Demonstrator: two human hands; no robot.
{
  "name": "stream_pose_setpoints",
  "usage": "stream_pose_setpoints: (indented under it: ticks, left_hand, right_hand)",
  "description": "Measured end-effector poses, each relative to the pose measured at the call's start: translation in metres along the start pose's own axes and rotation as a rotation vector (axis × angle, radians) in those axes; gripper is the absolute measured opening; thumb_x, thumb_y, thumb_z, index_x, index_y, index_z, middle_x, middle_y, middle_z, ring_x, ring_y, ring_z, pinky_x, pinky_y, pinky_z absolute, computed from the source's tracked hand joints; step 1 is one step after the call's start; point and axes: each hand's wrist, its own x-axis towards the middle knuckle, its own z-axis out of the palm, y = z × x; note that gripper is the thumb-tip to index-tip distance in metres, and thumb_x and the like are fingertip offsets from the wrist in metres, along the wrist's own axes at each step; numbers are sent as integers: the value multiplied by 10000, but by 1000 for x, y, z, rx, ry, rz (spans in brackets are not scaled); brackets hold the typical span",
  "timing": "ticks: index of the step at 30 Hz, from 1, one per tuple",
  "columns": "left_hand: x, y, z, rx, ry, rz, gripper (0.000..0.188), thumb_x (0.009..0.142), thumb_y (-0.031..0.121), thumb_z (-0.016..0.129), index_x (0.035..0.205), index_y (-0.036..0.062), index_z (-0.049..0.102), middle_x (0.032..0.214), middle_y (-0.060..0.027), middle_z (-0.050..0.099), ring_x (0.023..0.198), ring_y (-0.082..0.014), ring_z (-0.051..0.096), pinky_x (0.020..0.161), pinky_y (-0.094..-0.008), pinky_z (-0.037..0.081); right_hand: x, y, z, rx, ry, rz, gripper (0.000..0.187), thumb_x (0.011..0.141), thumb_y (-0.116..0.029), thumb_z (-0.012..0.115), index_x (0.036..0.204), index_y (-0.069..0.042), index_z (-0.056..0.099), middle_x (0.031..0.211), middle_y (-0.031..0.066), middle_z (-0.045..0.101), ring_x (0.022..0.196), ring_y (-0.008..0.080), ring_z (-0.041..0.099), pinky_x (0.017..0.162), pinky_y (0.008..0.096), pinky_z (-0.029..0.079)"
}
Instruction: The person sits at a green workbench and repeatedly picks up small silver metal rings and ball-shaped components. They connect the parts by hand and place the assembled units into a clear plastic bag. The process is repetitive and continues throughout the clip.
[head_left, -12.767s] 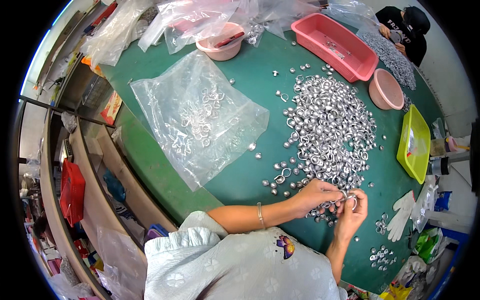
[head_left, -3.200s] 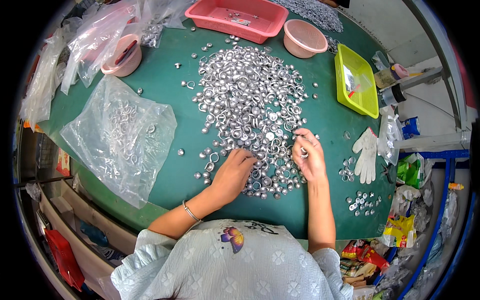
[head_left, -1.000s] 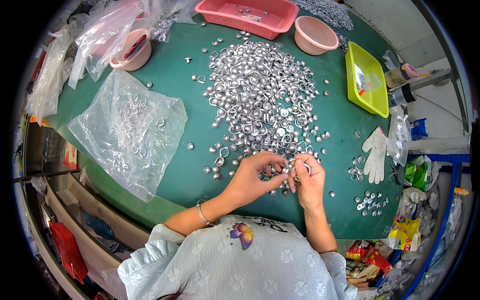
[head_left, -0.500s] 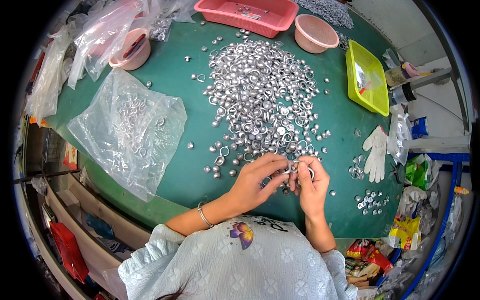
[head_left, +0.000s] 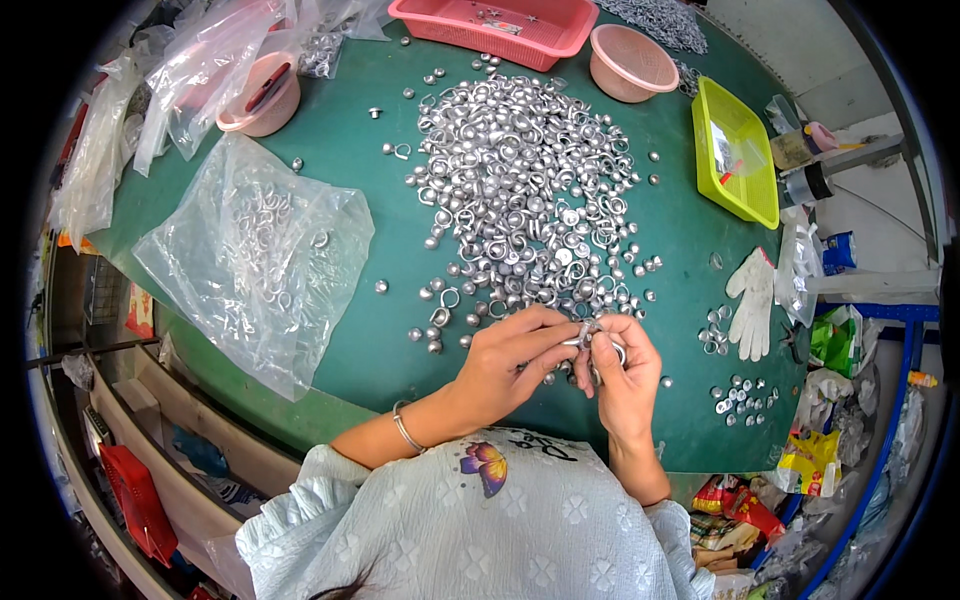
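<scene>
Far to my left lies a clear plastic bag (head_left: 262, 250), flat on the green table (head_left: 370, 90) with a scatter of silver rings inside it; it sits well apart from my hands, out of the way but within a reach. Above it stands a pink bowl (head_left: 262, 95) half covered by more plastic.

In the middle spreads the heap of small silver metal pieces (head_left: 520, 190), domed caps and ring-shaped parts mixed together. Its near edge runs right up to my fingers, so I can pick from it without stretching.

My left hand (head_left: 510, 365) comes in from the lower left, a thin bracelet (head_left: 402, 428) on the wrist. Its thumb and forefinger are pinched together on a small silver piece (head_left: 590, 335) held just above the table at the heap's near edge. My right hand (head_left: 625, 375) meets it from the other side, fingertips closed on the same piece, so both hands steady it between them. Whether it is one part or two being joined I cannot tell; it is too small.

To the right lie a white work glove (head_left: 752, 300), two little clusters of silver parts (head_left: 742, 395) kept separate from the heap, and beyond them a yellow-green tray (head_left: 735, 165). At the top are a pink basket (head_left: 495, 25) and a second pink bowl (head_left: 632, 62).
</scene>
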Motion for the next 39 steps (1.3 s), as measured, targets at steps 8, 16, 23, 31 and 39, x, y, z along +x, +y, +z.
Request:
stream_pose_setpoints:
  ticks: [8,16,23,31,39]
  left_hand:
    - [0,15,-2,-39,-4,11,193,784,-13,615,972,-48,639,888,-147,630,761,-206,624,655,-266,499]
    - [-5,30,0,-49,6,39,186,771,-13,632,954,-45,644,869,-141,634,744,-204,625,641,-268,499]
    - [-14,33,7,76,45,234,236,728,-25,663,961,-32,628,847,-127,615,706,-216,608,602,-281,491]
    - [-17,31,10,68,6,317,175,749,-40,635,924,-36,625,820,-129,622,658,-198,607,565,-281,487]
    - [-24,27,24,-211,48,-25,138,859,29,549,888,-51,657,774,-123,651,626,-136,602,539,-236,466]
  right_hand:
    - [-10,-10,6,32,6,-110,118,911,-108,528,948,1,503,698,62,575,498,63,472,422,176,335]
    - [-28,-22,15,-143,58,-231,130,904,-71,526,1002,12,509,706,64,580,505,54,463,441,173,339]
    - [-40,-21,14,-289,115,-310,117,891,-56,538,982,16,553,664,35,576,511,32,450,445,175,328]
    - [-40,-25,-8,-183,-72,-249,135,889,-92,553,961,22,560,653,46,575,499,36,449,435,173,320]
    - [-37,-19,-8,-49,-71,-175,109,897,-80,533,943,16,552,688,47,580,514,37,455,428,168,321]
